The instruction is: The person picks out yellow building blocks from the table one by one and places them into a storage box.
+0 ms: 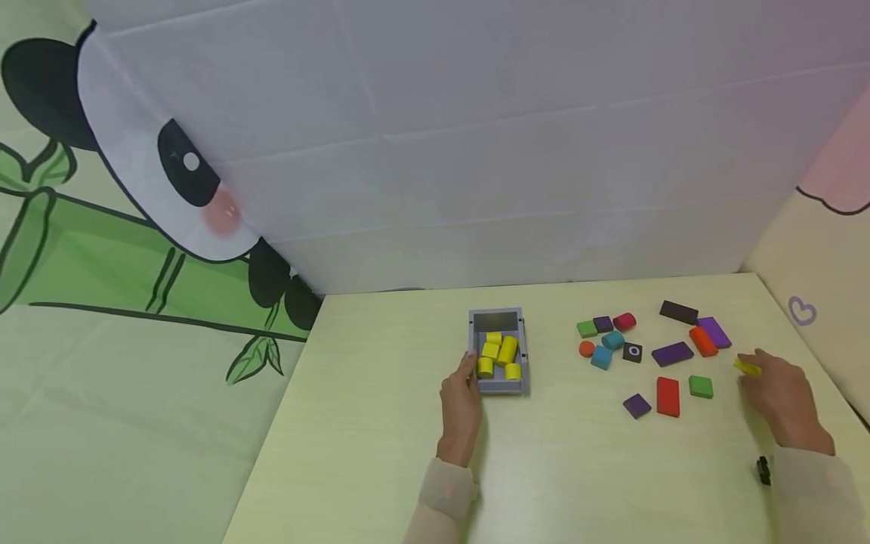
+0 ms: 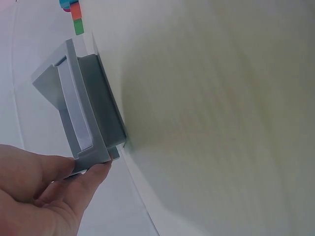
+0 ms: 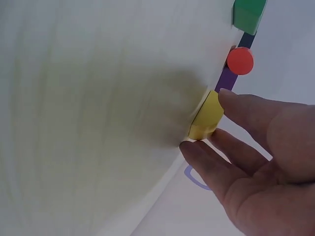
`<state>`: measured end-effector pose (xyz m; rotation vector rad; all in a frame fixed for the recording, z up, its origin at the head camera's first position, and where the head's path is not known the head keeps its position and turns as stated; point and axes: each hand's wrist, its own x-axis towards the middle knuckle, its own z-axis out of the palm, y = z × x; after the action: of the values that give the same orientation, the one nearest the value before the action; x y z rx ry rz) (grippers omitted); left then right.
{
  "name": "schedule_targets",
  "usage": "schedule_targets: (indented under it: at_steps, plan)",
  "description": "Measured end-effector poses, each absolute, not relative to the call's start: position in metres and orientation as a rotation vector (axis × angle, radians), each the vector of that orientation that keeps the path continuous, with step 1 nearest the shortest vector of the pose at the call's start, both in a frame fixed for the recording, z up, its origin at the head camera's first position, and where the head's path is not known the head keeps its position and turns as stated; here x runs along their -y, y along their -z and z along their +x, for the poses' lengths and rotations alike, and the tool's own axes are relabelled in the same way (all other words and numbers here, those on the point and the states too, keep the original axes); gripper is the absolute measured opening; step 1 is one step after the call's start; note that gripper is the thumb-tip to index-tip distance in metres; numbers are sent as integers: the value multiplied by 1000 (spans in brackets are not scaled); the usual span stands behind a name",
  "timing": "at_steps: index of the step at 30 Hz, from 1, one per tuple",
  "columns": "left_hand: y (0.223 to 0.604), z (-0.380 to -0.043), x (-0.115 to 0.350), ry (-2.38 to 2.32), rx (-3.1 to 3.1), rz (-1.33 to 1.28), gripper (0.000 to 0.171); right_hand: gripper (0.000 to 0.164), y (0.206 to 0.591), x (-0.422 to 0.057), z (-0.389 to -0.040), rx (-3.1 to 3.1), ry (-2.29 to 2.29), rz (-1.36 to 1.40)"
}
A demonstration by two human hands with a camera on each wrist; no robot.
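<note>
My left hand (image 1: 461, 415) pinches the near left wall of a small grey box (image 1: 506, 387) between thumb and fingers. In the left wrist view that grip sits at one corner of the box (image 2: 101, 105). Several yellow blocks (image 1: 507, 350), cylinders among them, lie inside it. At the right side of the table my right hand (image 1: 782, 393) pinches a yellow block (image 1: 747, 367) with thumb and fingertips. In the right wrist view the yellow block (image 3: 207, 115) is held at or just above the tabletop; contact is hard to tell.
Loose blocks spread between the hands: a red block (image 1: 668, 397), a green block (image 1: 701, 387), purple blocks (image 1: 672, 354), a blue cube (image 1: 601, 357) and an orange block (image 1: 703, 341). A small black object (image 1: 763, 470) lies beside the right sleeve. A white cloth wall (image 1: 476, 189) stands behind the table.
</note>
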<state>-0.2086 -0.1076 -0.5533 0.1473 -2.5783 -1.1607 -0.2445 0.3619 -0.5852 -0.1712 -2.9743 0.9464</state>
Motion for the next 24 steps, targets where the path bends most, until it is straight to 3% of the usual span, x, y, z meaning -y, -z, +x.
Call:
schedule_targets:
  at_steps: [24]
  plan:
    - [554,-208,108,1181,2582,161,44,29,586,-366,-245,2898,-941,-218]
